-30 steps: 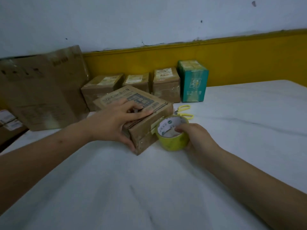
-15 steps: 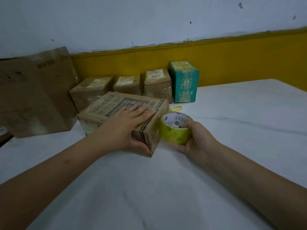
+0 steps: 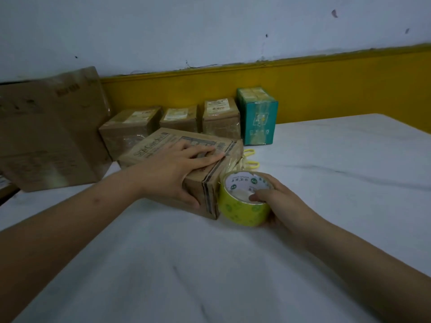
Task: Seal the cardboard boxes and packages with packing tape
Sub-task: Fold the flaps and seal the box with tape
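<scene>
1. table [image 3: 326, 159]: covered in white, standing against a wall with a yellow band.
2. cardboard sheet [image 3: 46, 127]: large, leaning on the wall at far left.
3. printed box [image 3: 149, 148]: brown cardboard, lying flat near the middle of the table.
4. three brown boxes [image 3: 179, 120]: labelled, in a row by the wall, with a teal box [image 3: 257, 117] at the row's right end.
5. left hand [image 3: 177, 169]: pressing flat on the printed box's top, fingers straight, thumb down its near side.
6. right hand [image 3: 282, 203]: grasping the tape roll, thumb inside the core.
7. tape roll [image 3: 242, 206]: yellow-green, on the table, touching the printed box's right end.
8. scissors [image 3: 250, 157]: yellow handles, just behind the tape roll.
</scene>
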Motion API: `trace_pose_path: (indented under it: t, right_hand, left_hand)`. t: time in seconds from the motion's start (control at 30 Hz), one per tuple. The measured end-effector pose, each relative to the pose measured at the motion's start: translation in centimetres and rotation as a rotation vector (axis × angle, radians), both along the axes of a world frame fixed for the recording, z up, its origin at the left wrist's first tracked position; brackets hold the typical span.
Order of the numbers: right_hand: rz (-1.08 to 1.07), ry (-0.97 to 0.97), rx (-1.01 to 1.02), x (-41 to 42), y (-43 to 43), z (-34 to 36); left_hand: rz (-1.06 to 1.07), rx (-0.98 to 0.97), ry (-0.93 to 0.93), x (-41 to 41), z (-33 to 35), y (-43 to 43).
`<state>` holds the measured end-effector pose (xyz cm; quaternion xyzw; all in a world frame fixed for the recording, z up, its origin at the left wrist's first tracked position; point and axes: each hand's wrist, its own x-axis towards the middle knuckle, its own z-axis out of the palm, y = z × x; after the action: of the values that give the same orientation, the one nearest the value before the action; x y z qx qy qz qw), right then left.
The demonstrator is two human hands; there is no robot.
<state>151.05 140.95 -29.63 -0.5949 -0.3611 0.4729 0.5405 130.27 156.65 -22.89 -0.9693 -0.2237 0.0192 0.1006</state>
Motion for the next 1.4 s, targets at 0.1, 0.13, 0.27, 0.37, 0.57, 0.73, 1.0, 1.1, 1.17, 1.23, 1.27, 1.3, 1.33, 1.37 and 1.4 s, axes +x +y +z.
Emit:
trace_pose_path:
  t: [0.1, 0.13, 0.27, 0.37, 0.57, 0.73, 1.0, 1.1, 1.17, 1.23, 1.27, 1.3, 1.33, 1.37, 1.4]
  right_hand:
    - [0.135, -0.281, -0.1, 1.3, -0.1, 1.5]
    - [0.177, -0.319, -0.121, 1.6, -0.1, 1.9]
    - [0.357, -0.053, -0.177, 0.1, 0.0, 2.5]
    - [0.391, 0.03, -0.138, -0.7, -0.1, 2.5]
    - [0.115, 0.419, 0.036, -3.0, -2.0, -0.6]
    - [-0.024, 0.419, 0.049, -3.4, -2.8, -1.1]
    - [0.249, 0.179, -0.097, -6.3, -4.5, -1.0]
    - [0.223, -0.031, -0.145, -6.8, -4.3, -0.7]
    - [0.186, -0.058, -0.164, -7.1, -4.3, -0.5]
    - [0.151, -0.054, -0.162, -7.3, -4.4, -0.4]
    - [0.141, -0.056, -0.155, -7.4, -4.3, -0.4]
    - [0.136, -0.064, -0.147, -7.4, -4.3, -0.5]
    - [0.138, -0.072, -0.144, -7.4, -4.2, -0.5]
    - [0.148, -0.082, -0.143, -7.4, -4.2, -0.4]
    - [0.165, -0.094, -0.144, -7.4, -4.1, -0.3]
  left_hand:
    - [-0.007, -0.067, -0.06, -0.3, -0.6, 0.3]
    - [-0.006, -0.07, -0.061, -0.2, -0.6, 0.5]
    - [0.007, -0.113, -0.055, 0.2, -0.6, 0.8]
    - [0.01, -0.122, -0.08, 0.2, -0.7, 0.4]
    - [0.072, -0.096, -0.084, 1.1, -0.7, 0.1]
    - [0.086, -0.106, -0.081, 1.4, -0.5, -0.2]
    - [0.096, -0.126, -0.07, 2.5, -0.6, -0.3]
    - [0.129, -0.13, -0.044, 3.3, -0.6, -0.6]
    - [0.14, -0.14, -0.034, 3.4, -0.4, -0.5]
    - [0.14, -0.145, -0.03, 3.4, -0.4, -0.4]
    - [0.14, -0.144, -0.03, 3.4, -0.4, -0.3]
    - [0.142, -0.143, -0.031, 3.4, -0.5, -0.3]
    - [0.142, -0.139, -0.032, 3.4, -0.5, -0.2]
    - [0.142, -0.137, -0.034, 3.4, -0.6, -0.2]
    - [0.141, -0.136, -0.037, 3.5, -0.7, -0.3]
